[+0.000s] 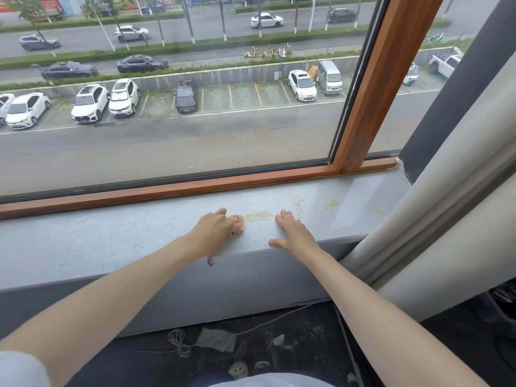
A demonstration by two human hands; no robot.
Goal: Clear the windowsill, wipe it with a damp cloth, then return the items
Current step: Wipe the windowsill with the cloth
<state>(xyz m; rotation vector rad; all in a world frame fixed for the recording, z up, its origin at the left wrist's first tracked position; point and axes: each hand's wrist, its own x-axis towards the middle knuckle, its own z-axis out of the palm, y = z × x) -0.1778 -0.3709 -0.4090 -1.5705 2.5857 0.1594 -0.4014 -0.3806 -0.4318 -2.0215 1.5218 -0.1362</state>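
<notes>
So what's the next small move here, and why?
Probably rub the left hand rightward over the yellow stain. Its curled fingers sit at the stain's left edge, though I cannot tell if they hold a cloth; the right hand lies flat on the windowsill. More yellow spots lie further right.

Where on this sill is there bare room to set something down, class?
Bare: the long sill stretch left of the left hand, up to the frame; a shorter patch between right hand and curtain, with yellow stains. Crowded: the middle, where both hands rest.
</notes>
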